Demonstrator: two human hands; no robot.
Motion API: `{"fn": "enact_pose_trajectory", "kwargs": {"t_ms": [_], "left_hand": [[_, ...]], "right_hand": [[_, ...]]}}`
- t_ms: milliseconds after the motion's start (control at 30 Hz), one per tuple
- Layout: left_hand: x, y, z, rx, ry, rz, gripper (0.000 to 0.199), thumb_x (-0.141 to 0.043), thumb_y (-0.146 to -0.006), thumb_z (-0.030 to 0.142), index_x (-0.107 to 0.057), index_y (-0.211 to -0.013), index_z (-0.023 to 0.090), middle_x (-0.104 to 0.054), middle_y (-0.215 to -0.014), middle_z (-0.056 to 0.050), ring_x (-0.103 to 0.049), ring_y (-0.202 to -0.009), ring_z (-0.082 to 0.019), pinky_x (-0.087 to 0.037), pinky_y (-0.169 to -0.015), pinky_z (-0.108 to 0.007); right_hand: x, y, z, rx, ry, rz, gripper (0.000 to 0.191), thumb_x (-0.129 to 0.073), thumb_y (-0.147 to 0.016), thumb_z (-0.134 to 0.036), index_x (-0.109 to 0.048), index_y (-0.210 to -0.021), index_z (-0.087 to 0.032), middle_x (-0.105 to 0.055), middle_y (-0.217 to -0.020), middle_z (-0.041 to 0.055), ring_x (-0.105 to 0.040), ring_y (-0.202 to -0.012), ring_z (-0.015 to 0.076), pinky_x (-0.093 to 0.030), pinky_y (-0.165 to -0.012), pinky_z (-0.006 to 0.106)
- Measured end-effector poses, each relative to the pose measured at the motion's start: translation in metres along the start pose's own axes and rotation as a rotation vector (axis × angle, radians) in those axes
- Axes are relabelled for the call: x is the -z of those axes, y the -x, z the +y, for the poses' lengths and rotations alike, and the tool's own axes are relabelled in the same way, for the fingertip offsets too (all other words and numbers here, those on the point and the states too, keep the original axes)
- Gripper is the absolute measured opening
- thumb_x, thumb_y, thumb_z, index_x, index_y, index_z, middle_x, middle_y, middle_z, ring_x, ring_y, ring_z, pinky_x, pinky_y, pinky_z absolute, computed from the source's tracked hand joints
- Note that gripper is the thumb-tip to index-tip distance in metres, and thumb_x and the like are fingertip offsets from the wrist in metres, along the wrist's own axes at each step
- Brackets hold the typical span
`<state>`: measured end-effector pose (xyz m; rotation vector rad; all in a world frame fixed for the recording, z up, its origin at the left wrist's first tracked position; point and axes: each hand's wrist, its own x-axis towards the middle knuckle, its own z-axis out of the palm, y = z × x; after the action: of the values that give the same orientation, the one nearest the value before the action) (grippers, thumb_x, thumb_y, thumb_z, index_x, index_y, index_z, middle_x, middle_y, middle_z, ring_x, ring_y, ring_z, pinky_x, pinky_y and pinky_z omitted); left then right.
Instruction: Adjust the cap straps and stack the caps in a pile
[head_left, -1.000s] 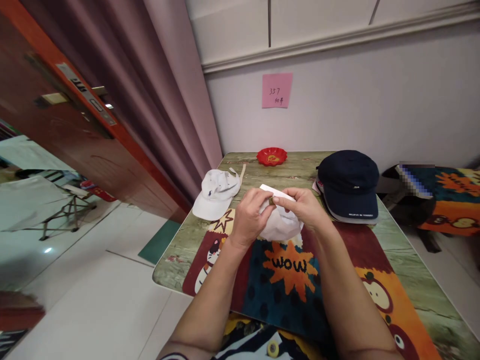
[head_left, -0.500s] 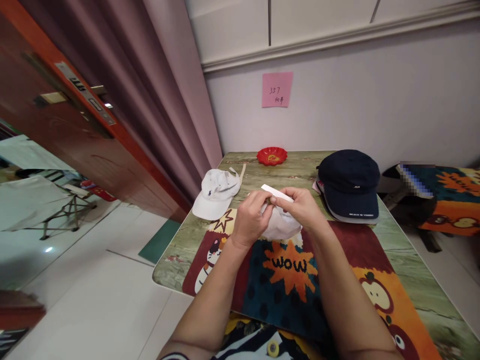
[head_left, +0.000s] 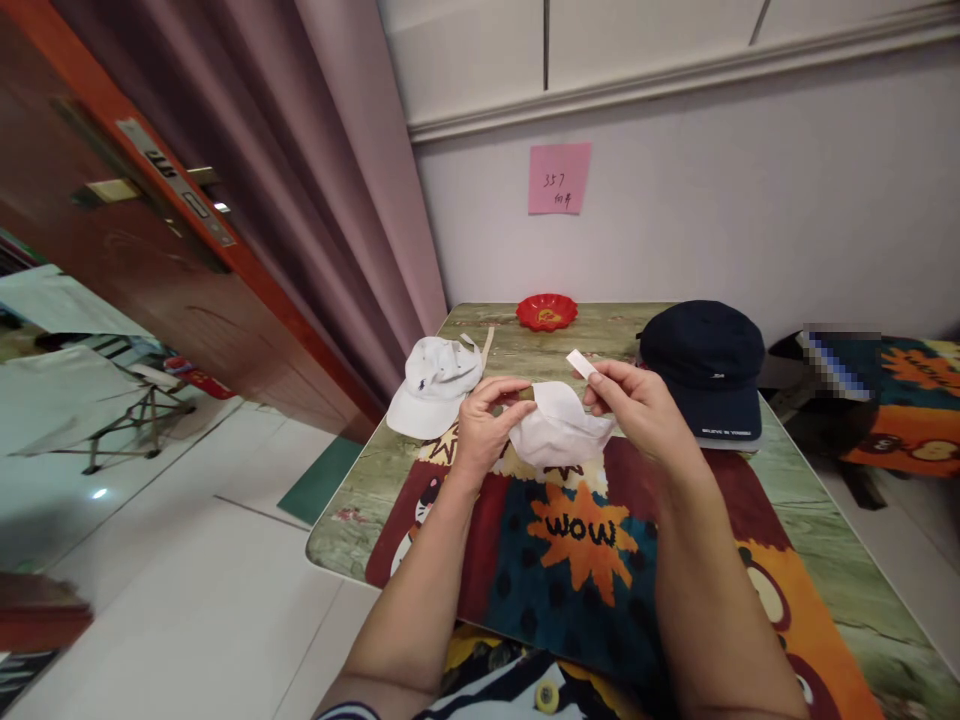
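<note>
"WOW" mat (head_left: 517, 600) nearest; left hand (head_left: 486, 420), fingers narrow at the edge of the pale cap (head_left: 562, 440) above it; right hand (head_left: 637, 405), fingers pinching a white strip (head_left: 580, 364); navy cap (head_left: 701, 350) on worktop (head_left: 360, 512), right, brim lettering (head_left: 726, 433) too small to read; pink note (head_left: 559, 180), far wall (head_left: 712, 200): "357".

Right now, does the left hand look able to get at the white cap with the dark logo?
Probably yes: the white cap lies close to the left hand, nothing visible between them, though this hand seems to hold a white cloth item.
</note>
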<state>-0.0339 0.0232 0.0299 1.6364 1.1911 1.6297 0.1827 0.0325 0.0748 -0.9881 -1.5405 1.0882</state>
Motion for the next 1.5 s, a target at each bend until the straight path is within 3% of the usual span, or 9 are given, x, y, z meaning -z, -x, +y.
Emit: {"fn": "enact_pose_trajectory", "kwargs": {"t_ms": [133, 467, 833, 1167, 1500], "left_hand": [[-0.003, -0.001, -0.009, 0.029, 0.109, 0.024, 0.025, -0.085, -0.072, 0.028, -0.080, -0.096, 0.023, -0.072, -0.103, -0.005, -0.067, -0.095, -0.017, -0.054, -0.085, -0.029], [-0.007, -0.003, 0.002, -0.013, 0.088, -0.025, 0.026, -0.085, -0.074, 0.030, -0.079, -0.097, 0.022, -0.070, -0.102, -0.006, -0.065, -0.091, -0.016, -0.054, -0.082, -0.028], [-0.006, -0.003, 0.004, -0.001, 0.068, -0.039, 0.025, -0.084, -0.075, 0.030, -0.078, -0.098, 0.021, -0.070, -0.102, -0.006, -0.065, -0.088, -0.015, -0.054, -0.080, -0.027], [-0.001, -0.004, 0.008, -0.084, -0.014, -0.192, 0.026, -0.083, -0.078, 0.030, -0.077, -0.102, 0.022, -0.070, -0.100, -0.006, -0.066, -0.091, -0.017, -0.054, -0.081, -0.029], [-0.003, -0.003, 0.014, -0.123, -0.132, -0.220, 0.021, -0.078, -0.080, 0.023, -0.073, -0.101, 0.020, -0.069, -0.097, -0.005, -0.063, -0.083, -0.015, -0.052, -0.078, -0.028]], "right_hand": [[-0.007, 0.001, 0.000, -0.014, 0.076, -0.025, 0.031, -0.058, -0.092, -0.046, -0.066, -0.081, -0.019, -0.049, -0.060, -0.0024, -0.042, -0.056, 0.0121, -0.031, -0.053, 0.026], [-0.026, -0.002, 0.003, -0.008, 0.354, 0.036, 0.033, -0.060, -0.087, -0.047, -0.070, -0.074, -0.019, -0.057, -0.061, 0.0002, -0.045, -0.056, 0.0134, -0.030, -0.055, 0.027], [-0.022, -0.002, 0.005, 0.009, 0.323, -0.038, 0.032, -0.061, -0.086, -0.047, -0.071, -0.075, -0.019, -0.055, -0.062, -0.0008, -0.041, -0.054, 0.0124, -0.030, -0.054, 0.027], [-0.007, -0.003, 0.011, 0.016, 0.259, -0.174, 0.031, -0.062, -0.087, -0.046, -0.074, -0.080, -0.018, -0.059, -0.066, 0.0001, -0.046, -0.059, 0.0135, -0.033, -0.055, 0.025], [-0.014, -0.004, 0.011, 0.015, 0.237, -0.144, 0.031, -0.062, -0.087, -0.046, -0.072, -0.077, -0.018, -0.058, -0.065, 0.0001, -0.047, -0.060, 0.0138, -0.033, -0.055, 0.025]]}}
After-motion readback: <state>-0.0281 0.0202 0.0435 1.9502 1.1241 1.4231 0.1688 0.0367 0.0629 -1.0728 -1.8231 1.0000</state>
